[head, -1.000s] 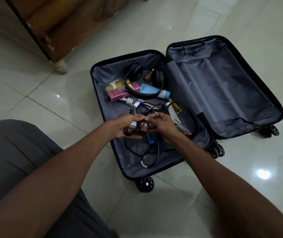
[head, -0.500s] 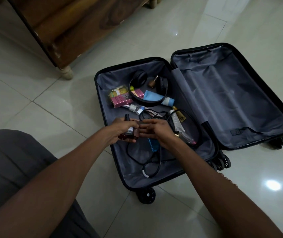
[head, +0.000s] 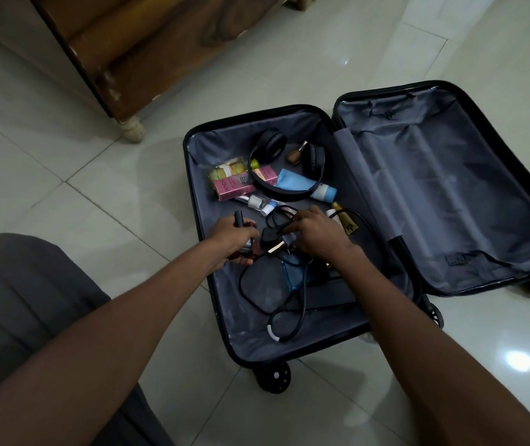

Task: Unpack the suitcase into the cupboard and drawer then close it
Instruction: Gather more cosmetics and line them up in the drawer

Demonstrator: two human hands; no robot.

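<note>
A black suitcase (head: 205, 284) lies open on the tiled floor, its right half bare grey lining. The left half holds black headphones (head: 315, 156), pink and yellow boxes (head: 233, 181), a blue tube (head: 302, 185), small bottles, a cream tube (head: 344, 218), a blue bottle (head: 291, 273) and a black cable (head: 276, 304). My left hand (head: 233, 238) grips several small dark bottles. My right hand (head: 317, 235) reaches over a black plug (head: 270, 235) and pinches a small bottle with a gold cap (head: 284, 244); its fingertips are partly hidden.
A wooden cupboard (head: 135, 49) on turned feet stands at the upper left, a short way from the suitcase. Glossy pale tiles surround the case. My grey-clad knee (head: 15, 300) fills the lower left.
My hands have drawn apart a little. The right hand has moved onto the items by the plug. The view has shifted, so the suitcase sits lower and further right.
</note>
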